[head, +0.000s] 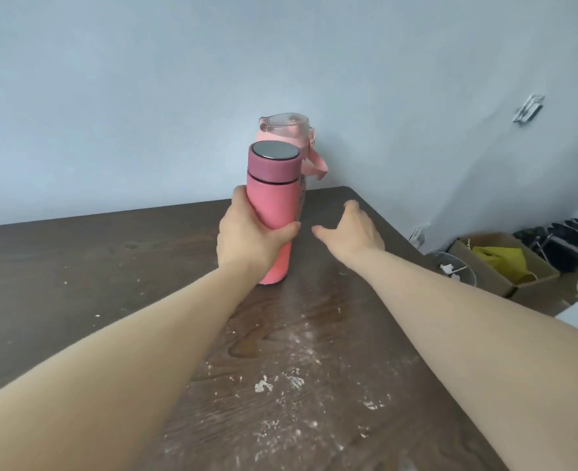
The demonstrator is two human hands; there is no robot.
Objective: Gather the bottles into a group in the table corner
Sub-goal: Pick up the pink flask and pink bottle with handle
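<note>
A pink thermos bottle [272, 195] with a darker pink cap and a silver top stands upright on the dark wooden table [110, 266]. My left hand [250, 239] is wrapped around its lower body. Behind it, in the far right table corner, stands a paler pink bottle [286, 129] with a clear lid and a pink strap; the thermos hides most of it. My right hand [352, 229] hovers just right of the thermos, fingers spread, holding nothing.
Blue-grey walls meet behind the table corner. White flecks and dust mark the tabletop near me. On the floor to the right sit a cardboard box [519, 270] with yellow material, a round metal container [456, 270] and dark items [566, 239].
</note>
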